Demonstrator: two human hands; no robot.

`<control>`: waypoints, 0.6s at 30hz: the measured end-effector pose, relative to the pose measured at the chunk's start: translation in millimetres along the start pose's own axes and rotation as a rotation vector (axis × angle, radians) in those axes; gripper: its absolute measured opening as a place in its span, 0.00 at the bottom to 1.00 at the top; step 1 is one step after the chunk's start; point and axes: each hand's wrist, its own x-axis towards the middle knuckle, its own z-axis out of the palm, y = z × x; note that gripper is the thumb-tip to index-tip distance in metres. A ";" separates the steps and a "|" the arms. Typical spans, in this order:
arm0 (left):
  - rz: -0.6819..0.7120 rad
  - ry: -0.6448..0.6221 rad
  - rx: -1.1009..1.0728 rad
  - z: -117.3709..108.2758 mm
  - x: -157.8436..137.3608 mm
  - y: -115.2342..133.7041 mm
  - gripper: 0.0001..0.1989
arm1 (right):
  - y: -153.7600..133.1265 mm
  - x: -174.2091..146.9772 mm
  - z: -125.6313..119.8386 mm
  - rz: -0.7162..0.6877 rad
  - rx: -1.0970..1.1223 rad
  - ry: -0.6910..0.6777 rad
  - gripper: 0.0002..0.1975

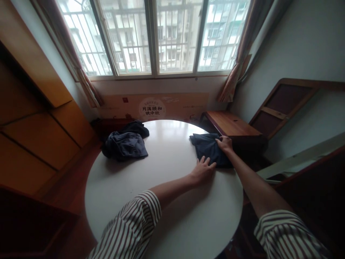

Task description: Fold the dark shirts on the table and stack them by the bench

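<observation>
A dark navy folded garment (208, 145) lies flat near the right edge of the round white table (161, 172); its exact kind does not show. My left hand (202, 171) rests with spread fingers on its near left edge. At its far right side, my right hand (224, 144) pinches the fabric between thumb and fingers. On the table's left side sits a crumpled heap of dark clothes (126, 144), apart from both hands.
Behind the table's right side stands a low wooden cabinet (231, 122). Orange cupboards (40, 140) line the left. A printed banner box (172, 104) lies below the barred window (161, 39). A wooden frame (280, 102) leans at the right wall.
</observation>
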 end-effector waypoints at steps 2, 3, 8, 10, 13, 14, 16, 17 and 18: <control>0.026 -0.004 0.006 -1.7 0.9 2.1 0.25 | -11.4 -5.2 3.0 0.007 -0.063 -0.019 0.17; 0.050 -0.002 0.006 -3.2 -0.8 3.2 0.24 | -19.4 -9.4 6.5 -0.037 -0.092 -0.036 0.20; 0.216 0.043 -0.059 -17.7 -36.7 0.2 0.18 | -55.0 -37.3 34.6 -0.236 -0.258 -0.284 0.33; 0.177 0.056 -0.105 -30.7 -61.0 -13.2 0.17 | -57.2 -42.9 43.1 -0.214 -0.265 -0.333 0.38; -0.027 0.057 -0.077 -60.2 -99.0 -52.2 0.16 | -53.4 -42.6 47.9 -0.210 -0.240 -0.331 0.40; -0.166 0.088 -0.026 -71.3 -110.6 -68.4 0.15 | -53.3 -42.1 47.6 -0.208 -0.234 -0.329 0.40; -0.485 0.215 0.093 -91.8 -130.8 -99.7 0.13 | -58.7 -44.4 45.0 -0.201 -0.227 -0.311 0.38; -0.599 0.275 0.139 -100.0 -139.1 -113.0 0.14 | -64.9 -48.1 43.0 -0.211 -0.225 -0.279 0.37; -0.677 0.325 0.171 -106.4 -146.4 -124.0 0.16 | -73.2 -53.7 40.7 -0.242 -0.223 -0.232 0.35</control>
